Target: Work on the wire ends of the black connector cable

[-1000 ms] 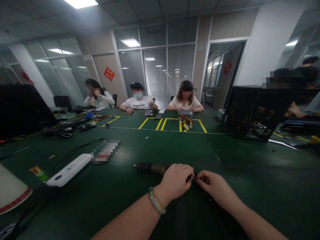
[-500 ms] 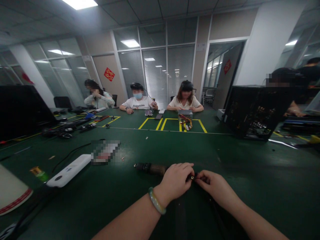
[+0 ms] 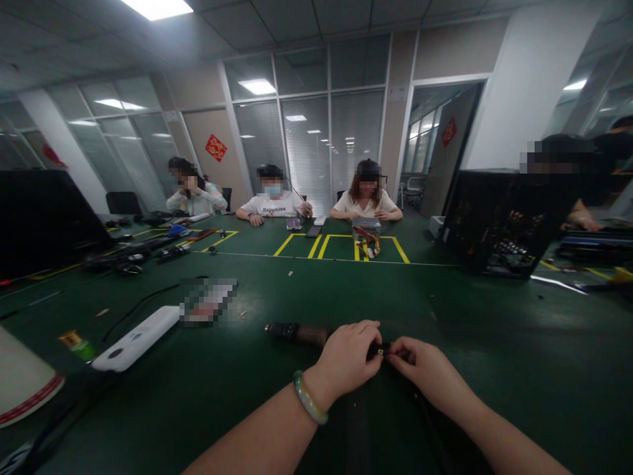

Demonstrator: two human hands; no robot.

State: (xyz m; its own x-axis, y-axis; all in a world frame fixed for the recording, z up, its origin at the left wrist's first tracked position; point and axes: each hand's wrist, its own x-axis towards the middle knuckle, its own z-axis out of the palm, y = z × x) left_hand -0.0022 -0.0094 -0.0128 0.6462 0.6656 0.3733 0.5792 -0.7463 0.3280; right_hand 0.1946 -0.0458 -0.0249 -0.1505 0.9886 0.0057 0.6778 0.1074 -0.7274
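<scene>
A dark, tube-shaped tool (image 3: pixel 309 335) lies on the green table (image 3: pixel 277 409), its narrow metal end pointing left. My left hand (image 3: pixel 350 353), with a bangle on the wrist, is wrapped round the tool's right end. Just beside it, the fingers of my right hand (image 3: pixel 420 366) are pinched together on a small dark part too hidden to name. A tiny brass-coloured piece (image 3: pixel 380 351) shows between the two hands. A dark cable runs down from below my right hand.
On the left are a white power strip (image 3: pixel 138 340), a blurred-out flat object (image 3: pixel 210 302), a small green bottle (image 3: pixel 82 344) and a white container (image 3: pixel 22 379). A black computer case (image 3: pixel 494 224) stands at the right. Several people sit around the table.
My left hand's fingers have shifted very slightly to the left. Otherwise both hands and the tool are where they were.
</scene>
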